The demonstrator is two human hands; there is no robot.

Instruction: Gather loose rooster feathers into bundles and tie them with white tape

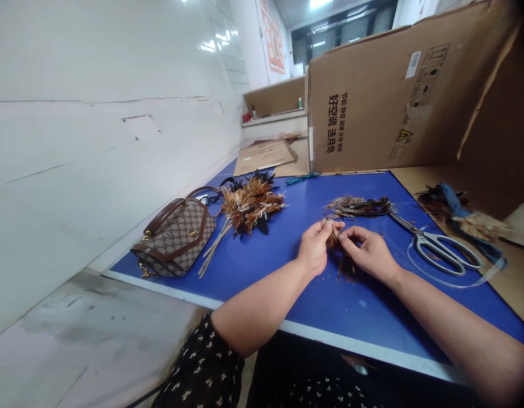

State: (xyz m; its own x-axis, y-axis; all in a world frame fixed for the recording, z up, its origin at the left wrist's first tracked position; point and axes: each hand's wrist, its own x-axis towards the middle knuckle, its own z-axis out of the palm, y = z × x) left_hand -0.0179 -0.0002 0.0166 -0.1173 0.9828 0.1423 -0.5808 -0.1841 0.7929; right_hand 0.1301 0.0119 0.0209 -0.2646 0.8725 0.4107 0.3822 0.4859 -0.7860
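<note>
My left hand point(316, 243) pinches a small tuft of brown feathers point(332, 238) above the blue table mat point(262, 266). At the tuft's right side, my right hand point(366, 249) has its thumb and forefinger closed together; whether it grips a feather is too small to make out. Just beyond both hands lies a pile of dark and tan loose feathers point(359, 206). Several loose feather bits point(347, 270) are scattered below the hands. Large scissors point(436, 246) with grey handles rest to the right, their blades pointing toward the feather pile.
At left stand a patterned brown handbag point(181, 238) and a bundle of orange-brown and black feathers point(253, 204). Teal feathers point(302, 178) lie at the mat's far edge. A tall cardboard box point(372, 113) stands behind. More feathers with blue strip point(457, 209) lie at right.
</note>
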